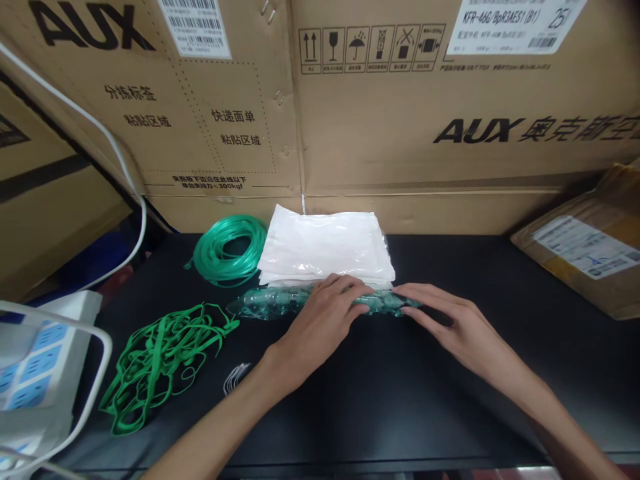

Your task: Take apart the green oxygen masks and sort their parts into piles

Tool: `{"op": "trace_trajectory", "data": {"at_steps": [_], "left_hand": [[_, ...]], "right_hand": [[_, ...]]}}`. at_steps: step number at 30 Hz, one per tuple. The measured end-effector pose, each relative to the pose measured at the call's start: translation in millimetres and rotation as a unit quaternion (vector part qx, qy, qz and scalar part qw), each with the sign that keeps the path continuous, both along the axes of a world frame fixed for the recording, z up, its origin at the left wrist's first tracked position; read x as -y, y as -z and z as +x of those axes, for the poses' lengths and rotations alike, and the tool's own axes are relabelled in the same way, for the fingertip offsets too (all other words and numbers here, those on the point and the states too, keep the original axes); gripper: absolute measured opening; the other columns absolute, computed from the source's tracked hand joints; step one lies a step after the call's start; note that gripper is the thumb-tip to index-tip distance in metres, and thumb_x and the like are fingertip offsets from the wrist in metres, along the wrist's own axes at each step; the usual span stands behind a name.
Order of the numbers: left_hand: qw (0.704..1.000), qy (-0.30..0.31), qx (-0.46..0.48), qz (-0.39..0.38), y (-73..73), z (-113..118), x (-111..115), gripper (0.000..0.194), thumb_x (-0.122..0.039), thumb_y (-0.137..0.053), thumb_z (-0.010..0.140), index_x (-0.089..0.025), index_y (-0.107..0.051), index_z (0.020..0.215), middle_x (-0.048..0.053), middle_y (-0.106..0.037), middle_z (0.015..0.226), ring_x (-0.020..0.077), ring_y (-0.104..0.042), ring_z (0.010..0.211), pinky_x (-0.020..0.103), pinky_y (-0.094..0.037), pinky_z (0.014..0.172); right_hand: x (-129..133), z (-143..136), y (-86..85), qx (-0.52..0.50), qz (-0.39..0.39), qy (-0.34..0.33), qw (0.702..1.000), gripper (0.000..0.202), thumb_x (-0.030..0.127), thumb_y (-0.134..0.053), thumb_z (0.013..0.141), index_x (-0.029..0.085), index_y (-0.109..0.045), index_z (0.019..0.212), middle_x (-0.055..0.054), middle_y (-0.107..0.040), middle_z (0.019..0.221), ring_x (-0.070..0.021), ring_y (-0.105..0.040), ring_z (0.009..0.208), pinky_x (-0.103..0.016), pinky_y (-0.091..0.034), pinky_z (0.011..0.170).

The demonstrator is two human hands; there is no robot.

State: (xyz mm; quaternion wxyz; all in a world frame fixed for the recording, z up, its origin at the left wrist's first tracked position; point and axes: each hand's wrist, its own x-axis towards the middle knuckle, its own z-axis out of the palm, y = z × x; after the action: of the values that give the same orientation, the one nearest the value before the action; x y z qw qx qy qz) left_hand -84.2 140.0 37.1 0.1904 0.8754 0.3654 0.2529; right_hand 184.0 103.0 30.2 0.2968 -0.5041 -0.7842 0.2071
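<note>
A long row of clear green moulded plastic pieces (273, 303) lies on the black table along the front edge of a white plastic bag stack (327, 243). My left hand (330, 303) reaches over the middle of this row, its fingers bent round the pieces. At the right end, my right hand (443, 313) has its thumb and fingers on either side of the last piece. Fingers cover part of the row, so single pieces are hard to tell apart. Behind its left end sits a coil of clear green tubing (213, 257).
A tangle of green elastic straps (157, 357) and several thin white strips (236, 378) lie left of my left forearm. A white power strip (45, 360) with cables stands at the left edge. Large cardboard boxes (360, 153) wall the back; a taped carton (585, 233) sits right.
</note>
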Motion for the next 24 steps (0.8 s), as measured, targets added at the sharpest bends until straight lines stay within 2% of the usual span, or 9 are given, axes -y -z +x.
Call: {"op": "trace_trajectory", "data": {"at_steps": [4,10,14,17,20,24], "left_hand": [[1.0,0.0,0.017,-0.017,-0.3,-1,-2,0.024,-0.017,-0.067,0.105,-0.021,-0.067,0.128,0.002,-0.071,0.127,0.0221,-0.062,0.12,0.041,-0.046,0.111],[0.999,-0.001,0.027,-0.023,2.2,-2,-1,0.022,-0.019,-0.067,0.105,-0.022,-0.067,0.127,0.002,-0.071,0.127,0.0225,-0.061,0.122,0.04,-0.044,0.113],[0.999,-0.007,0.033,-0.021,3.2,-2,-1,0.021,-0.022,-0.067,0.106,-0.023,-0.067,0.127,0.002,-0.071,0.127,0.0216,-0.061,0.124,0.039,-0.043,0.115],[0.999,-0.005,0.033,-0.018,3.3,-3,-2,0.019,-0.022,-0.067,0.106,-0.023,-0.068,0.125,0.002,-0.072,0.126,0.0217,-0.062,0.123,0.039,-0.044,0.115],[0.999,-0.003,0.032,-0.011,3.9,-4,-4,0.019,-0.022,-0.067,0.106,-0.023,-0.068,0.124,0.002,-0.073,0.125,0.0223,-0.064,0.122,0.041,-0.045,0.114],[1.0,-0.006,0.027,0.015,1.7,-2,1,0.021,-0.021,-0.067,0.106,-0.022,-0.069,0.126,0.003,-0.073,0.127,0.023,-0.065,0.122,0.041,-0.047,0.114]], "right_hand": [[-3,-6,-1.3,0.009,-0.001,-0.016,1.0,0.034,0.037,-0.058,0.11,0.034,-0.069,0.142,-0.003,-0.07,0.14,-0.0218,-0.068,0.128,-0.037,-0.052,0.114],[-5,-12,3.0,0.058,0.053,-0.026,0.997,0.031,0.033,-0.057,0.11,0.032,-0.069,0.139,-0.003,-0.071,0.135,-0.0203,-0.072,0.12,-0.034,-0.059,0.106],[1,-17,17.4,0.096,0.099,0.002,0.99,0.031,0.029,-0.055,0.111,0.025,-0.069,0.138,-0.011,-0.069,0.138,-0.026,-0.072,0.122,-0.044,-0.059,0.11],[8,-22,30.9,0.132,0.129,0.036,0.982,0.036,0.026,-0.05,0.111,0.02,-0.066,0.143,-0.018,-0.067,0.14,-0.0322,-0.072,0.119,-0.054,-0.062,0.104],[12,-24,38.5,0.159,0.145,0.044,0.976,0.04,0.024,-0.048,0.112,0.019,-0.06,0.149,-0.02,-0.065,0.142,-0.0338,-0.071,0.122,-0.056,-0.062,0.104],[10,-26,38.4,0.173,0.164,0.04,0.97,0.042,0.023,-0.047,0.111,0.02,-0.057,0.152,-0.018,-0.066,0.143,-0.0336,-0.071,0.123,-0.056,-0.062,0.104]]}}
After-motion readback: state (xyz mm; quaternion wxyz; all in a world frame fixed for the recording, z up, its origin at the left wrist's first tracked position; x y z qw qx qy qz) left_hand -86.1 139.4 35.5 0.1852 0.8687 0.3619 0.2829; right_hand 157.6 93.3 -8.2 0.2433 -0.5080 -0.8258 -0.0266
